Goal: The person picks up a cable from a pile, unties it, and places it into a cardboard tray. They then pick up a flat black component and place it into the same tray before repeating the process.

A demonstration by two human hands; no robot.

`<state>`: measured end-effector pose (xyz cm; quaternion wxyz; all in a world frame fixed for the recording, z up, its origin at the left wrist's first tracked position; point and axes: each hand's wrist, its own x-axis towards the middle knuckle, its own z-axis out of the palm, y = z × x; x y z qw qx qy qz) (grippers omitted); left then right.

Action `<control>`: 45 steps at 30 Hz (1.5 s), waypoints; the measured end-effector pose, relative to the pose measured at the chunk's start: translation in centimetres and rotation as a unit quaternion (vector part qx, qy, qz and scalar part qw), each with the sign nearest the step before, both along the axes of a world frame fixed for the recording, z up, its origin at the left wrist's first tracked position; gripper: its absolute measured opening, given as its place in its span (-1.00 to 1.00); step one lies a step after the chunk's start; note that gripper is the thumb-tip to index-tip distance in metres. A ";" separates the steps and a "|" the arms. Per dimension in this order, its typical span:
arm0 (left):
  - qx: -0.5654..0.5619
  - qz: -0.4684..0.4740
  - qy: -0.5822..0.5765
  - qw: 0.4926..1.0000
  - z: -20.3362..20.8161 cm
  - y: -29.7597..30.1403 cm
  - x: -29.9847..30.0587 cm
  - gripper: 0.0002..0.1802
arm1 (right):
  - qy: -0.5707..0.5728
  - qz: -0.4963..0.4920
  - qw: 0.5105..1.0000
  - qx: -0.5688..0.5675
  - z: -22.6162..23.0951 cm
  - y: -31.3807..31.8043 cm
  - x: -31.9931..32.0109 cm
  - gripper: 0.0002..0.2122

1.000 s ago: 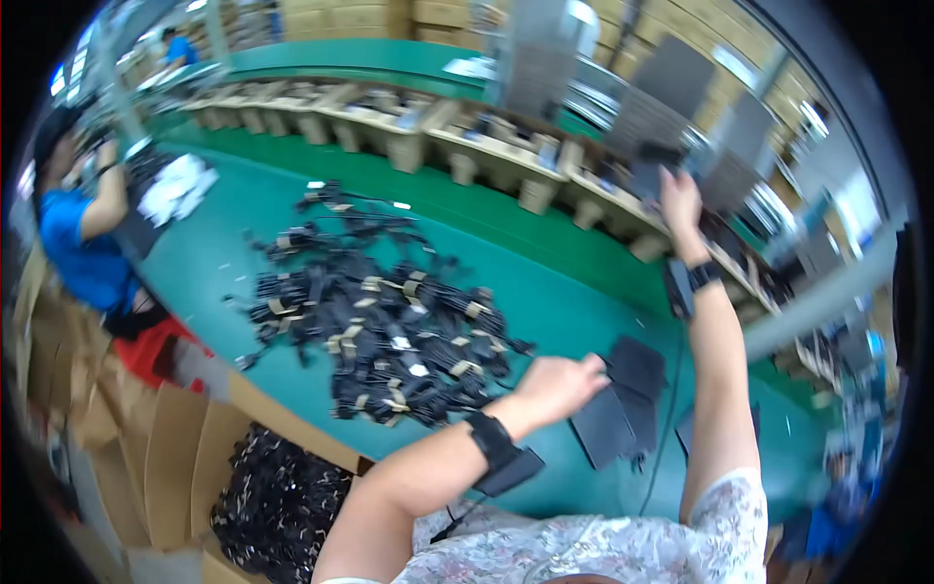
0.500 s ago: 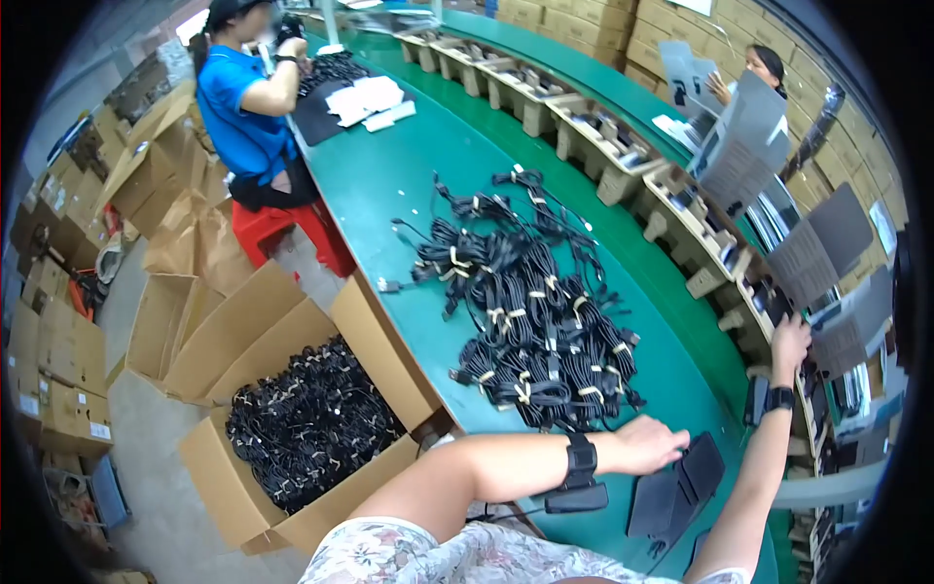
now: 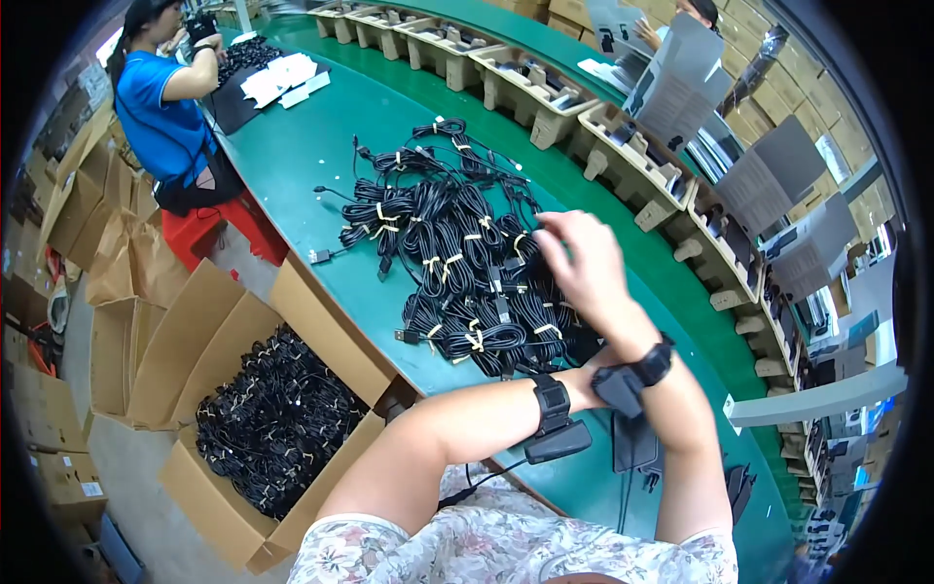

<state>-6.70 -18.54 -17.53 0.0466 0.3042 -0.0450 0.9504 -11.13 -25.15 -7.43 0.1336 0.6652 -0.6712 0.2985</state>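
Note:
A pile of black cables (image 3: 448, 253), coiled and tied with pale bands, lies on the green table in front of me. My right hand (image 3: 589, 263) reaches over the right edge of the pile, thumb and fingers apart, with nothing visible in it. Lower down, my left hand (image 3: 582, 386) is mostly covered by my right wrist, so its fingers and anything in them are hidden. Close to that crossing, a flat black piece (image 3: 634, 443) rests on the table. Both wrists wear black straps with small dark boxes.
On the left stands an open carton (image 3: 219, 516) full of black cables. A row of cardboard trays (image 3: 637, 170) holding dark parts runs along the right, with grey sheets (image 3: 769, 175) beyond. A co-worker in blue (image 3: 156, 107) is at the far left, another person at the far right.
My right hand has left the trays on the right and come across to the cable pile. My right forearm now crosses over my left wrist. The view has shifted to the right.

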 end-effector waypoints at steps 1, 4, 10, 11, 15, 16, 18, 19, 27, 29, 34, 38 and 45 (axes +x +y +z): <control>-0.005 0.003 0.006 1.000 -0.5 0.0 -0.3 -0.72 | 0.009 -0.021 0.999 0.024 -0.2 -0.8 1.3 -0.74; -0.038 0.014 -0.006 0.999 -2.8 1.1 -4.2 -0.72 | 0.009 -0.055 0.994 0.092 -1.5 -2.6 2.9 -0.66; -0.106 0.049 -0.013 0.993 -8.6 1.2 -4.8 -0.73 | -0.102 -0.005 0.989 0.110 -2.9 -1.3 2.9 -0.68; -0.105 0.043 -0.007 0.994 -7.9 1.4 -5.0 -0.73 | -0.135 -0.017 0.984 0.111 -2.5 -0.5 2.0 -0.71; -0.144 0.058 0.028 0.988 -3.8 0.6 -3.0 -0.73 | -0.038 -0.050 0.998 0.003 0.1 2.3 2.1 -0.70; -0.144 0.062 0.029 0.987 -3.5 0.2 -2.9 -0.73 | -0.036 -0.043 0.997 -0.053 0.2 2.7 2.1 -0.71; -0.575 0.354 0.018 0.737 -1.2 -0.8 -2.7 -0.75 | -0.149 -0.030 0.979 -0.136 0.1 4.1 1.3 -0.73; -0.724 0.463 0.007 0.511 -0.7 -1.1 -2.6 -0.76 | -0.237 -0.068 0.963 -0.108 0.0 5.3 1.1 -0.72; -0.566 0.302 -0.197 0.741 2.8 -1.7 -1.0 -0.54 | -0.536 -0.068 0.825 -0.165 0.8 13.9 -1.6 -0.68; -0.591 0.347 -0.193 0.702 2.9 -1.4 -1.0 -0.63 | -0.531 -0.078 0.823 -0.187 0.4 16.4 -3.2 -0.69; -0.623 0.625 -0.185 0.431 2.8 -1.2 0.0 -0.66 | -0.502 -0.126 0.832 -0.199 0.1 19.4 -3.2 -0.77; -0.567 0.743 -0.142 0.326 5.6 -1.4 1.3 -0.38 | -0.509 -0.101 0.849 -0.101 0.5 20.6 -0.9 -0.77; -0.663 0.641 -0.136 0.362 2.4 -2.1 -0.4 -0.83 | -0.540 -0.018 0.831 -0.132 1.2 19.8 0.8 -0.81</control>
